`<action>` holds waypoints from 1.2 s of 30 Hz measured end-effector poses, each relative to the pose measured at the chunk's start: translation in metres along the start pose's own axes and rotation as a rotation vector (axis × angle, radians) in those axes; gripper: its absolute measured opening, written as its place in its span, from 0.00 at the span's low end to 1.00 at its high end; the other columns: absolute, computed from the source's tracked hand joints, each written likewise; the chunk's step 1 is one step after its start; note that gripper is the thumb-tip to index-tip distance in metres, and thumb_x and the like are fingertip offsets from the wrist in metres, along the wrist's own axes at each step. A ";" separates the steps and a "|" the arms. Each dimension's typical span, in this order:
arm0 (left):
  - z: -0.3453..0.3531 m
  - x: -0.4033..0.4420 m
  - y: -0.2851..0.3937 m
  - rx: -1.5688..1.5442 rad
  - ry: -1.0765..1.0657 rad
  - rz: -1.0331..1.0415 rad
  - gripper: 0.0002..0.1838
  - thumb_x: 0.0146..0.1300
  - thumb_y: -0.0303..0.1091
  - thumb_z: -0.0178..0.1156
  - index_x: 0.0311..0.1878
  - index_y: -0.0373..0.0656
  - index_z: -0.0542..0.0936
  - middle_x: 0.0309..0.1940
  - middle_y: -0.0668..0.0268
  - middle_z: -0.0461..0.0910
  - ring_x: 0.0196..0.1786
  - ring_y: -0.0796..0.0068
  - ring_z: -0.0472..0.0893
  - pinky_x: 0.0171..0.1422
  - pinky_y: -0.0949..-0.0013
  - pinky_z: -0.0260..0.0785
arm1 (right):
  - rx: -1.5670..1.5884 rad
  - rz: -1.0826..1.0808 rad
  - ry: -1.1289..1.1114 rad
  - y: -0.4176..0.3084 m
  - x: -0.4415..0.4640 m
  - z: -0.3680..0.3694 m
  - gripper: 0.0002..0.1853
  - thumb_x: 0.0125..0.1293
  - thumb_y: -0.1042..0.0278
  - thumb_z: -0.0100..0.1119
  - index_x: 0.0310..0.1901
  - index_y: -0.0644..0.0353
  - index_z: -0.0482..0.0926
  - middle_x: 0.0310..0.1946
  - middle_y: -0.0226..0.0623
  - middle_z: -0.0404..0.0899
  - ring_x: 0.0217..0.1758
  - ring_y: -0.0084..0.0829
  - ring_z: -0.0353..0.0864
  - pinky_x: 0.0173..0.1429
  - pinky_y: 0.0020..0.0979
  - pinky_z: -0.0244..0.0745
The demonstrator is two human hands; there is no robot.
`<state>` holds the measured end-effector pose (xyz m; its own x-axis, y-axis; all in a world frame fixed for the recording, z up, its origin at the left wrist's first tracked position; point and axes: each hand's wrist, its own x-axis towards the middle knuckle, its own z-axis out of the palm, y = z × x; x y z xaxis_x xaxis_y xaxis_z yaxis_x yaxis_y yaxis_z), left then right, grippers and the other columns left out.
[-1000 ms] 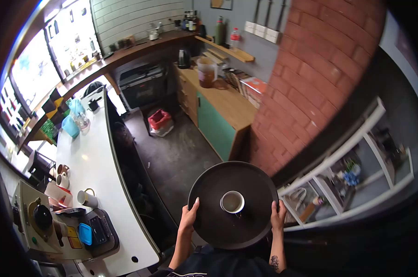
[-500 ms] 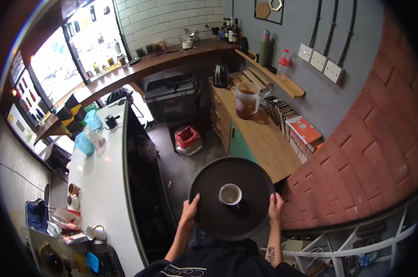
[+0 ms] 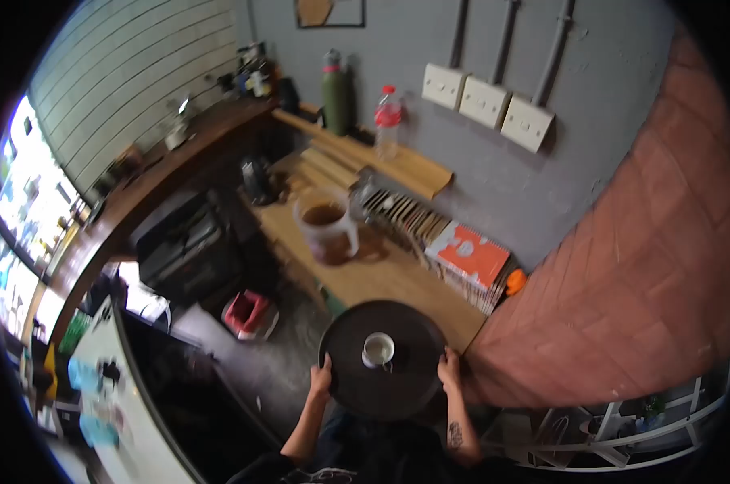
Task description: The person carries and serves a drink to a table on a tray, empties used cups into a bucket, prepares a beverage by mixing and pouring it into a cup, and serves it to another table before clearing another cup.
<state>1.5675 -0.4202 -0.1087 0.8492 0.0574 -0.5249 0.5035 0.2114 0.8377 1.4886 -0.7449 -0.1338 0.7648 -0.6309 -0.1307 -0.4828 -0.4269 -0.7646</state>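
A round dark tray (image 3: 365,393) is held level in front of my body. On its middle stands a white cup (image 3: 378,350), upright, its contents too blurred to make out. My left hand (image 3: 321,377) grips the tray's left rim with the thumb on top. At the right rim, my right hand (image 3: 449,369) is closed round the edge in the same way. Just beyond the tray lies the wooden cabinet top (image 3: 397,278), where a translucent pitcher (image 3: 325,230) of brown liquid stands.
Along the grey wall are a row of books (image 3: 405,218), an orange-covered book (image 3: 468,252), and a shelf (image 3: 413,173) with a green flask (image 3: 334,97) and a plastic bottle (image 3: 387,121). A red-lined bin (image 3: 248,315) stands on the floor. The white counter (image 3: 139,436) is at left, a brick wall (image 3: 607,266) right.
My view has swung right, toward the grey wall, and the cabinet top and pitcher appear nearer. Both hands still hold the tray, with the cup on it.
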 end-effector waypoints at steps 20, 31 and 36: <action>0.101 0.172 0.008 -0.030 -0.162 -0.236 0.34 0.58 0.55 0.71 0.50 0.41 0.63 0.44 0.58 0.73 0.46 0.69 0.75 0.50 0.62 0.74 | -0.352 0.056 0.392 -0.053 0.066 0.019 0.20 0.56 0.77 0.60 0.52 0.57 0.78 0.47 0.45 0.77 0.53 0.43 0.78 0.58 0.39 0.73; 0.116 0.174 -0.001 0.158 0.027 -0.130 0.34 0.58 0.54 0.71 0.49 0.43 0.60 0.43 0.57 0.71 0.47 0.71 0.72 0.52 0.66 0.70 | 0.616 0.056 -0.473 -0.085 0.069 0.046 0.11 0.69 0.70 0.60 0.50 0.64 0.77 0.33 0.33 0.80 0.28 0.20 0.81 0.33 0.23 0.77; 0.097 0.192 -0.022 0.389 -0.018 -0.076 0.37 0.61 0.45 0.70 0.59 0.37 0.56 0.49 0.54 0.74 0.50 0.69 0.77 0.49 0.67 0.74 | 0.601 0.246 -0.596 -0.087 0.078 0.051 0.14 0.74 0.58 0.54 0.41 0.63 0.76 0.30 0.32 0.78 0.27 0.21 0.81 0.33 0.23 0.79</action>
<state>1.7350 -0.5088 -0.2135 0.8084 0.0378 -0.5875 0.5844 -0.1714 0.7932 1.6121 -0.7232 -0.1097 0.8449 -0.1452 -0.5149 -0.4856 0.1957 -0.8520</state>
